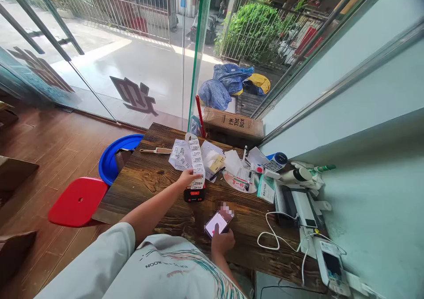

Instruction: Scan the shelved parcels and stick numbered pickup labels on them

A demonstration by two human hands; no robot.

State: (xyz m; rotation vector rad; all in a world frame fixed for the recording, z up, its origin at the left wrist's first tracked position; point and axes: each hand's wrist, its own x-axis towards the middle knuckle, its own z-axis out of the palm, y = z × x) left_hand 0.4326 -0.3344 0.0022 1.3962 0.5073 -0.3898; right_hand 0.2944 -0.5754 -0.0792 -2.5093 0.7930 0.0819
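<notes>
A long strip of printed number labels (196, 157) rises in a curl from a small black and red label printer (194, 194) on the wooden table. My left hand (188, 178) pinches the lower part of this strip, just above the printer. In my right hand (222, 241) is a smartphone (218, 222) with a lit screen, my thumb resting over the display. Loose papers (180, 154) lie behind and beside the strip, with a yellow label pad (217, 162) on top of some of them.
A round fan (240, 182), pens and a teal box (266, 188) sit right of the papers. White cables (274, 237) cross the table's right side. A red stool (77, 202) and blue bin (114, 157) stand left; a cardboard box (233, 122) is behind the table.
</notes>
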